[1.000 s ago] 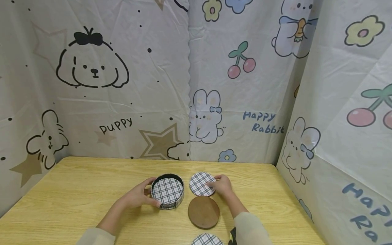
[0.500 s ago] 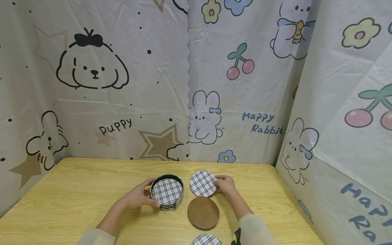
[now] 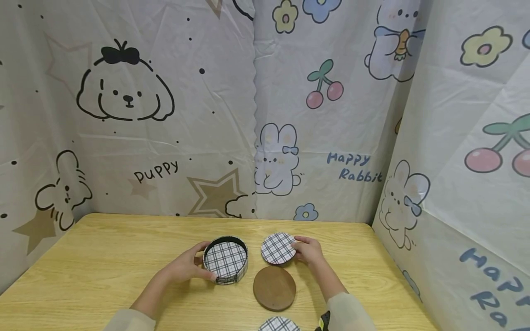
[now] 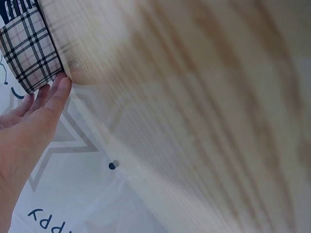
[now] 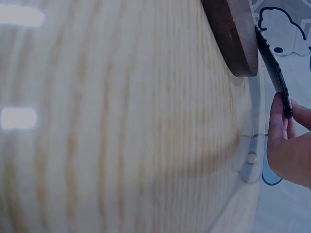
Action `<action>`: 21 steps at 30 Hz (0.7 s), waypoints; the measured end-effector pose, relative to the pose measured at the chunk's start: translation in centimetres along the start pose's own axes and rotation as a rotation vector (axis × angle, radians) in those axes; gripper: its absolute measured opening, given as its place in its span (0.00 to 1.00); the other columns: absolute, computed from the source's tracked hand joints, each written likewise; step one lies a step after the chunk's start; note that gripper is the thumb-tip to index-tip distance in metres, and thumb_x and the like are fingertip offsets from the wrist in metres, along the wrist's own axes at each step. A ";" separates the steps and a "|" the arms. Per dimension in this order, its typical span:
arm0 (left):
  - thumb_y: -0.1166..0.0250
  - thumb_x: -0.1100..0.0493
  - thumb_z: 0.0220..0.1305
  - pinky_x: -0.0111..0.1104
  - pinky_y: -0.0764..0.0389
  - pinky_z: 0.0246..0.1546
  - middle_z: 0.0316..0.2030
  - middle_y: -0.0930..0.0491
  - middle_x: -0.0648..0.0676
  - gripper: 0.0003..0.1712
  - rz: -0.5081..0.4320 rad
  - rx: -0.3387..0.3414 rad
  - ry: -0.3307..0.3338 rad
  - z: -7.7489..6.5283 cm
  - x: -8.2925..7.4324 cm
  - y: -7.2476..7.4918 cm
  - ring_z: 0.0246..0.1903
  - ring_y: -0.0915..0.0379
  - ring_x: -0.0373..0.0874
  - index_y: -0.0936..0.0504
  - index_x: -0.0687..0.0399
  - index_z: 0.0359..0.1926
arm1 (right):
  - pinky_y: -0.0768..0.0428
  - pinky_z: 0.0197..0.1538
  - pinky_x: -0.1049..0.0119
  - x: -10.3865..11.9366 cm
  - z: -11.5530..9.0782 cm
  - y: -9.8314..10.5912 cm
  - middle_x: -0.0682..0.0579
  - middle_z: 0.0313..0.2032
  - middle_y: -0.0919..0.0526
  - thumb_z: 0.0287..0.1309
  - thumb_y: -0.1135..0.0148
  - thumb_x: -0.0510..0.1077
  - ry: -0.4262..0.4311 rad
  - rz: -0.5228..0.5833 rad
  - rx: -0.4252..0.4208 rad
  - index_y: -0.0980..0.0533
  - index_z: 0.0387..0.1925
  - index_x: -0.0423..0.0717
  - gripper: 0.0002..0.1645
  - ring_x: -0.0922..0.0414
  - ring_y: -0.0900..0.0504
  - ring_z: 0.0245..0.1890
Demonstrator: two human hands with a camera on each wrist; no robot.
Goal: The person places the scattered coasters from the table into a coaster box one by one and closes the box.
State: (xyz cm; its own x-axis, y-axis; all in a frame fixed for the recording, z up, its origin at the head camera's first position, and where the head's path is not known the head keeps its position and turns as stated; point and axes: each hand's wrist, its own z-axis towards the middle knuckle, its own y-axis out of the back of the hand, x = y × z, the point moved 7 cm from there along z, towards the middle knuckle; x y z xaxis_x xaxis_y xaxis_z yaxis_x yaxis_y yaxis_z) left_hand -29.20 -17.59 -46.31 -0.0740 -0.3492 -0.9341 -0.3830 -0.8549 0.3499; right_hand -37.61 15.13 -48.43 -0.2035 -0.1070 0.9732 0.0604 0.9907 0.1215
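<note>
Right hand point(image 3: 308, 250): fingers pinching a checked coaster point(image 3: 276, 248) by its right edge, tilted off the tabletop point(image 3: 124, 257); we think the rim hold leaves its face free.
Left hand point(image 3: 192, 264): fingers and thumb curved round the side of a checked round box point(image 3: 241, 273), open end up, likely to steady it.
Wooden disc point(image 3: 275, 288): flat, just nearer us than the held coaster.
Second coaster point(image 3: 279, 325): nearer still, partly out of view; we judge this row handy to reach.
Tabletop: yellow, wood-grained.
Pale sheets point(image 3: 207, 115): hung behind and at right, printed with puppies, rabbits, cherries.
</note>
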 end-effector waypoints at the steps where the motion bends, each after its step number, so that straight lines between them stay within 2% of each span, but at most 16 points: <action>1: 0.25 0.59 0.47 0.47 0.24 0.52 0.64 0.43 0.73 0.58 -0.002 0.001 -0.002 0.0 0.0 0.0 0.61 0.40 0.71 0.54 0.63 0.71 | 0.21 0.31 0.70 0.0 -0.1 0.0 0.46 0.36 0.19 0.56 0.41 0.33 0.002 0.008 0.002 0.30 0.56 0.29 0.25 0.63 0.22 0.26; 13: 0.25 0.58 0.46 0.47 0.24 0.52 0.64 0.42 0.72 0.58 -0.017 -0.006 0.009 0.1 0.2 0.2 0.61 0.40 0.70 0.53 0.62 0.71 | 0.22 0.31 0.72 0.2 -0.4 0.2 0.46 0.35 0.20 0.57 0.41 0.32 0.013 0.125 0.002 0.31 0.55 0.27 0.24 0.63 0.22 0.27; 21: 0.25 0.59 0.47 0.46 0.23 0.51 0.64 0.43 0.73 0.58 -0.023 0.017 -0.017 0.1 0.1 0.0 0.60 0.39 0.71 0.54 0.62 0.70 | 0.21 0.32 0.71 0.5 -0.7 0.2 0.47 0.36 0.20 0.57 0.41 0.32 0.008 0.151 0.006 0.31 0.57 0.28 0.25 0.62 0.22 0.28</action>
State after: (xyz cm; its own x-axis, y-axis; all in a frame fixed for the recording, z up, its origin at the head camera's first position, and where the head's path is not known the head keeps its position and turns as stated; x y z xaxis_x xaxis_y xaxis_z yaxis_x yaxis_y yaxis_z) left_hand -29.31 -17.53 -46.41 -0.0802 -0.3227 -0.9431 -0.4004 -0.8560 0.3269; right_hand -37.00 15.26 -47.82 -0.1845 0.0422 0.9819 0.0837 0.9961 -0.0271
